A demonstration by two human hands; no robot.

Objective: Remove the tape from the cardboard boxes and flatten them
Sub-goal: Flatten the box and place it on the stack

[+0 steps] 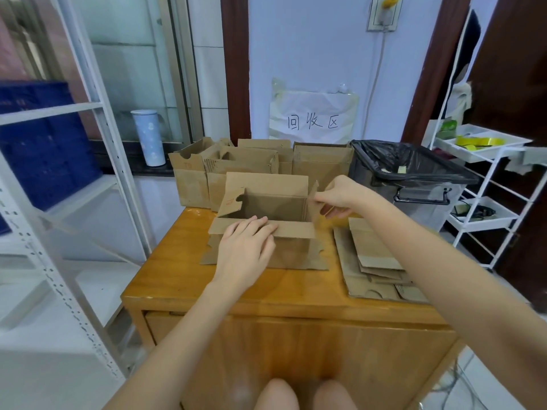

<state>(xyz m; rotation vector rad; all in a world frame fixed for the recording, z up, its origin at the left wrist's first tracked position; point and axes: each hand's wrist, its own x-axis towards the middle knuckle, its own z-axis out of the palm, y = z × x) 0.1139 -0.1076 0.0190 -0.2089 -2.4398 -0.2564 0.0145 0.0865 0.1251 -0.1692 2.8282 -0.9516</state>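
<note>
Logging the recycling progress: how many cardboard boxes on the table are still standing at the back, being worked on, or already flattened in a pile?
Standing boxes at the back: 4, as far as the overlap lets me tell
Open box in hand, left hand pressing its front flap, right hand pinching its right flap: 1
Flattened pile: 1 pile, sheet count unclear
Total: 5 boxes plus the pile

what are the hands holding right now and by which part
The right hand pinches the open box by its right side flap. The left hand presses flat on the near flap.
</note>
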